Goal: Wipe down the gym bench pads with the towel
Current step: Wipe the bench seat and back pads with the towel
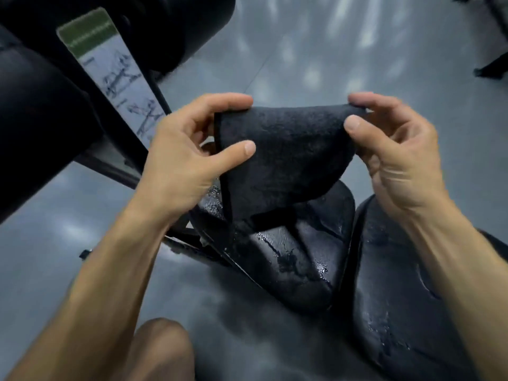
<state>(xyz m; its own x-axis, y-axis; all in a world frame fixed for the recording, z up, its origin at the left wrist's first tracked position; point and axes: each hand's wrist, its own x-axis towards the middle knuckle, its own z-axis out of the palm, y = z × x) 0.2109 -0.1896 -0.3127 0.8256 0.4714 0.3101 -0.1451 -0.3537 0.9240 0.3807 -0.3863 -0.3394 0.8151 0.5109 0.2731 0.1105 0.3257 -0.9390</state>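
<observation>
Fingers [233,101] of both hands pinched the dark towel's [283,158] top corners, spreading it; wiping seemingly pending; next, lower it onto the wet seat pad [299,259] at 6 o'clock.

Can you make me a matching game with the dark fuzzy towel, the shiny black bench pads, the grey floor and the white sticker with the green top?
Things:
1. dark fuzzy towel
2. shiny black cracked bench pads
3. smooth grey floor
4. white sticker with the green top

Where or how:
A. stuck on the black machine frame, upper left
B. held up by both hands, left hand and right hand
C. below the towel, wet spots on top
D. shows blurry light reflections

Pairs: 1-B, 2-C, 3-D, 4-A
</observation>
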